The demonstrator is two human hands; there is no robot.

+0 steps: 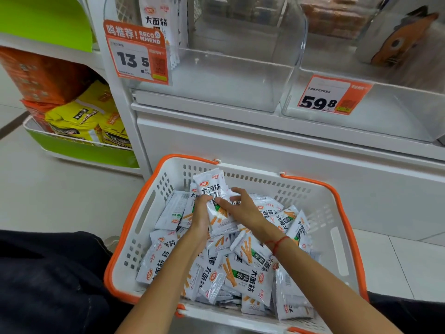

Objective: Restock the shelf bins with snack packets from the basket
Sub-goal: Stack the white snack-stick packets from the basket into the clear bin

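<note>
Snack packets (212, 203), a small stack of white ones, stand up between two hands over the basket (144, 213). The left hand (201, 213) has its fingers curled round the left edge of the stack and grips it. The right hand (238, 206) presses the stack from the right side, with its thumb on the front and its fingers spread behind, so it holds the stack too. The top of the stack sticks up above both hands, and the bottom reaches down past them. The front packet has dark letters and orange sticks drawn on it.

Right under the hands lies a big pile of loose packets (250, 268) of the same kind. They fill the basket and point every way. A red string (278, 243) goes round the right wrist, just behind the holding hand.

The basket is white with an orange rim and sits on the floor, close to the white shelf (265, 141).

Well above the hands is a clear bin (216, 80). A few of the same white packets (156, 20) stand at its back left. An orange price tag (137, 54) showing 13 5 hangs on its front. To the right is a second clear bin (397, 109) with a price label (332, 95) showing 59 8.

Far to the left of the hands, yellow bags (81, 114) and orange boxes (41, 73) sit on a green rack (81, 150).
</note>
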